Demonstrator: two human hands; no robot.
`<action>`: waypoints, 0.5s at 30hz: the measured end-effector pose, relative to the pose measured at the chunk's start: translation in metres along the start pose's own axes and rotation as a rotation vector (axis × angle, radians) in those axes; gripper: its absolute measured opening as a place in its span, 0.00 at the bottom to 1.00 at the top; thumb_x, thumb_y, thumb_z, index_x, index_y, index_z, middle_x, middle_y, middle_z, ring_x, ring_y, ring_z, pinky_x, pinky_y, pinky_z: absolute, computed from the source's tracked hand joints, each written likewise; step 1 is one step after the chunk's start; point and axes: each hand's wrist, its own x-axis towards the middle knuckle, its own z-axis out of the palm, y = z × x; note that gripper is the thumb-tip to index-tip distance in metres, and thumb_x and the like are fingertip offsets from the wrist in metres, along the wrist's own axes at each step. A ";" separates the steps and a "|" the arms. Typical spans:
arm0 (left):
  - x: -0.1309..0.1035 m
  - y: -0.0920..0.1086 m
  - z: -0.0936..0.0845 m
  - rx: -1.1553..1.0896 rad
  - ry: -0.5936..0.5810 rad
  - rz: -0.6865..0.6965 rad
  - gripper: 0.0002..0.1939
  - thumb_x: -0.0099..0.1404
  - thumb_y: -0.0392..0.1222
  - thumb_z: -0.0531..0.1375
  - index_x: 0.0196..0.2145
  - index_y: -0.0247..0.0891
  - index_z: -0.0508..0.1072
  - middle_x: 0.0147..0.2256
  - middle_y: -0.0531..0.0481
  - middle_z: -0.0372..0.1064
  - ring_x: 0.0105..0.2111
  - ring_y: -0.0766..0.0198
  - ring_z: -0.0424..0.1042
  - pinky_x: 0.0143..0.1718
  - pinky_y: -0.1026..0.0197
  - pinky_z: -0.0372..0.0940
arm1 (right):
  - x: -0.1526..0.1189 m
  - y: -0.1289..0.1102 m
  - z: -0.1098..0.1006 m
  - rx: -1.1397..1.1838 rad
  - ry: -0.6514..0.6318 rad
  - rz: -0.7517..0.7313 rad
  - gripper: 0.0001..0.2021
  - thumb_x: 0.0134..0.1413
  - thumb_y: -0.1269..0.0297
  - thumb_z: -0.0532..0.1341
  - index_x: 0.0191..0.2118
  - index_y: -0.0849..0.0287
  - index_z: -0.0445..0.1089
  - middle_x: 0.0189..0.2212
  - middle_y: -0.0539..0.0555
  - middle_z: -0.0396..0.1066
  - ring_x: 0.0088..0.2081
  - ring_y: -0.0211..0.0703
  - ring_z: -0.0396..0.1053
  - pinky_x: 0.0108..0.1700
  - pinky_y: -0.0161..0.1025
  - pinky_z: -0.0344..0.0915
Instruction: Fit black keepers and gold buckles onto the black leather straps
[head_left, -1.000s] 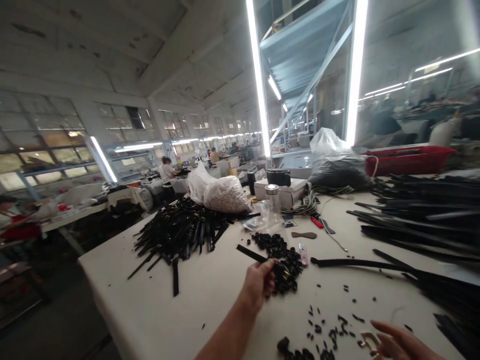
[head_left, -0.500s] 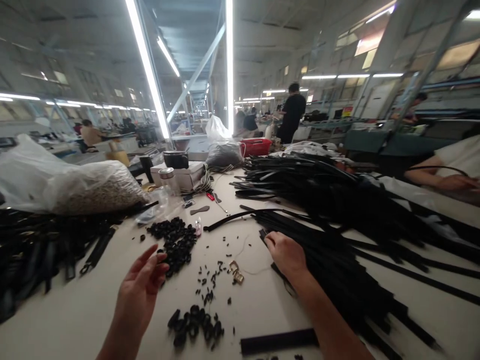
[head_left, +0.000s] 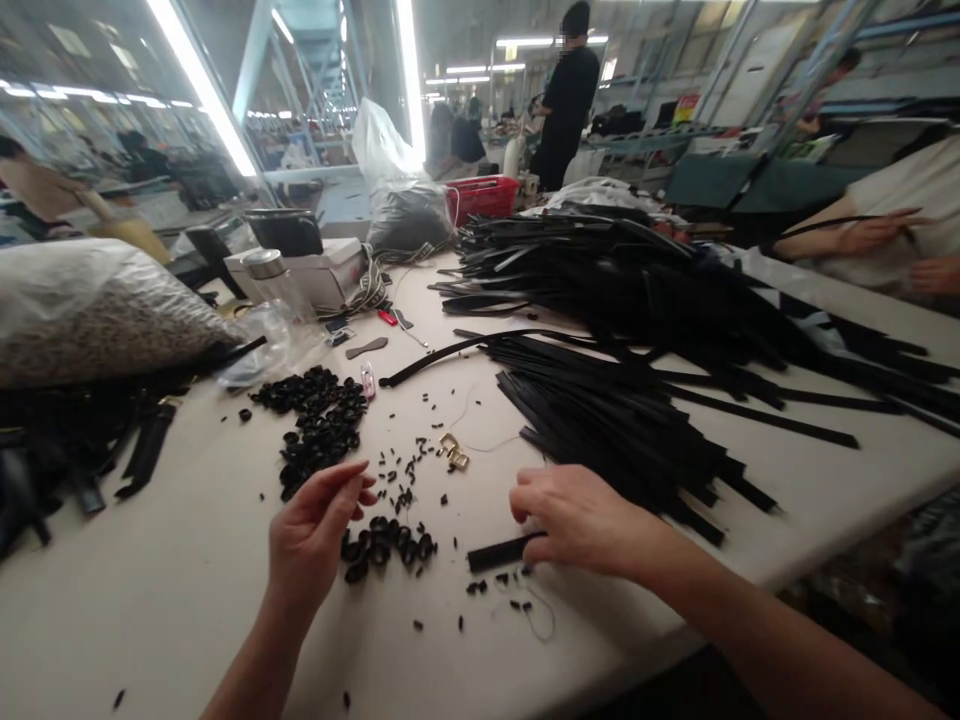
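Note:
My left hand (head_left: 319,525) hovers over the table with thumb and fingertips pressed together; what they hold, if anything, is too small to make out. It is nearest a small cluster of black loops (head_left: 382,545) and a larger heap of black loops (head_left: 319,410). My right hand (head_left: 574,515) is closed around the right end of a short flat black strap (head_left: 495,553), which lies on the table, its end hidden beneath the fingers. Between the hands lie gold-coloured buckles (head_left: 454,452) and scattered tiny black pieces (head_left: 405,497). A bundle of long black straps (head_left: 600,430) lies behind my right hand.
A larger pile of black straps (head_left: 637,270) covers the back right. At left rests a filled plastic bag (head_left: 97,310). A lidded jar (head_left: 274,280), white box (head_left: 337,275) and red basket (head_left: 484,197) stand farther back. Another person's hand (head_left: 881,232) holds a strap at right.
My right hand has left the strap bundle and come nearer, onto the short strap. My left hand has shifted right, its fingers still together. The view has tilted down.

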 end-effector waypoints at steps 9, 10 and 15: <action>-0.011 0.000 0.011 -0.022 -0.138 -0.068 0.14 0.59 0.46 0.66 0.40 0.37 0.78 0.32 0.45 0.75 0.28 0.60 0.73 0.27 0.64 0.67 | -0.014 0.000 0.025 0.155 0.086 0.036 0.05 0.47 0.76 0.61 0.28 0.58 0.68 0.26 0.48 0.69 0.28 0.38 0.65 0.28 0.34 0.50; -0.012 0.000 0.012 -0.021 -0.182 -0.073 0.14 0.60 0.46 0.65 0.41 0.37 0.78 0.33 0.44 0.75 0.29 0.60 0.73 0.28 0.63 0.67 | -0.011 -0.002 0.019 0.203 0.082 0.047 0.05 0.48 0.76 0.61 0.28 0.58 0.68 0.25 0.48 0.69 0.27 0.37 0.64 0.28 0.34 0.50; -0.015 0.005 0.018 -0.105 -0.354 -0.135 0.20 0.60 0.49 0.65 0.48 0.37 0.73 0.35 0.44 0.74 0.30 0.60 0.73 0.28 0.64 0.67 | 0.021 -0.011 -0.019 0.475 0.138 -0.051 0.05 0.53 0.74 0.61 0.34 0.56 0.70 0.26 0.45 0.69 0.28 0.35 0.64 0.30 0.31 0.54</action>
